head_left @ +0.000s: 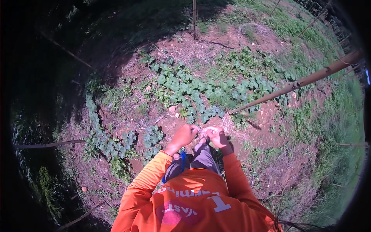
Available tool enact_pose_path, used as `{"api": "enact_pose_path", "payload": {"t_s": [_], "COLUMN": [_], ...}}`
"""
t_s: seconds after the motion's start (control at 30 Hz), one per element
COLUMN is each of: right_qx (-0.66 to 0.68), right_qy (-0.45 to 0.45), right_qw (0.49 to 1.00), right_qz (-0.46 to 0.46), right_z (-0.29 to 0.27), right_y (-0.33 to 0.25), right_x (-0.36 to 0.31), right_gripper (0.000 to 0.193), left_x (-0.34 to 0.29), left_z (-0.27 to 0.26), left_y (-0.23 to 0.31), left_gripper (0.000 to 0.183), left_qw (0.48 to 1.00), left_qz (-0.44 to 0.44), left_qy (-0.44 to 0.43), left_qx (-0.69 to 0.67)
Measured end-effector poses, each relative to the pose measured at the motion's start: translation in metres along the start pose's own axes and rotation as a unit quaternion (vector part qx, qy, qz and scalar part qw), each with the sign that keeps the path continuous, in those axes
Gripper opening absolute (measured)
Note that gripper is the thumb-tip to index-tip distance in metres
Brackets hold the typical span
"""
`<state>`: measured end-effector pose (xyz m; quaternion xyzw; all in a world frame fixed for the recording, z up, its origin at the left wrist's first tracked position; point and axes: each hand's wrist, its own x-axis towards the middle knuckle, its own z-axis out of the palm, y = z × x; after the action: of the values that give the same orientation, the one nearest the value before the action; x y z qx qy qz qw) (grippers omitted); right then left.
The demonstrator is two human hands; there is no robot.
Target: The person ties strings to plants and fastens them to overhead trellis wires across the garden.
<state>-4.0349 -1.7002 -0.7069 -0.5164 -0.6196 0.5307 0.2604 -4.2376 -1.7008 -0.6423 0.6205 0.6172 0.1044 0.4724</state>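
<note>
My left hand and my right hand meet in front of my body, above my feet. Both are closed, fingertips pinched together and almost touching. Whatever lies between the fingers is too small to make out. Bright blue strands hang beside my left leg, below the left hand. Just beyond the hands grow broad-leaved green vines that trail over the reddish soil.
A thick wooden pole slants in from the upper right to the ground near my right hand. Thinner stakes, one upright post among them, stand around. More vines spread at left. Pale stones lie ahead; deep shade covers the far left.
</note>
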Motion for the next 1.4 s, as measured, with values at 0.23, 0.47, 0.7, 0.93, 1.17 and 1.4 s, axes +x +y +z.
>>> {"api": "enact_pose_path", "payload": {"t_s": [0.23,0.47,0.7,0.93,1.17,1.4], "right_qx": [0.35,0.324,0.16,-0.08,-0.11,-0.196], "right_qy": [0.166,0.059,0.273,0.254,0.045,0.086], "right_qw": [0.879,0.911,0.935,0.964,0.992,0.965], "right_qz": [0.276,0.246,0.16,-0.006,-0.035,-0.149], "right_z": [-0.054,0.009,-0.01,-0.069,-0.087,-0.102], "right_y": [0.158,0.136,0.142,0.117,0.055,0.065], "right_x": [0.043,0.12,0.105,0.059,0.065,0.111], "right_gripper": [0.038,0.046,0.02,0.015,0.012,0.015], "left_x": [0.143,0.225,0.23,0.217,0.194,0.189], "left_z": [-0.004,0.069,0.09,0.071,0.097,0.092], "left_y": [-0.019,-0.05,0.012,0.004,-0.022,-0.001], "left_gripper": [0.018,0.034,0.031,0.03,0.024,0.024], "left_qw": [0.931,0.918,0.929,0.982,0.995,0.999], "left_qz": [0.074,0.043,-0.011,0.014,0.008,-0.035], "left_qy": [0.294,-0.006,-0.037,0.038,-0.024,-0.009], "left_qx": [0.203,0.395,0.368,0.182,-0.093,-0.038]}}
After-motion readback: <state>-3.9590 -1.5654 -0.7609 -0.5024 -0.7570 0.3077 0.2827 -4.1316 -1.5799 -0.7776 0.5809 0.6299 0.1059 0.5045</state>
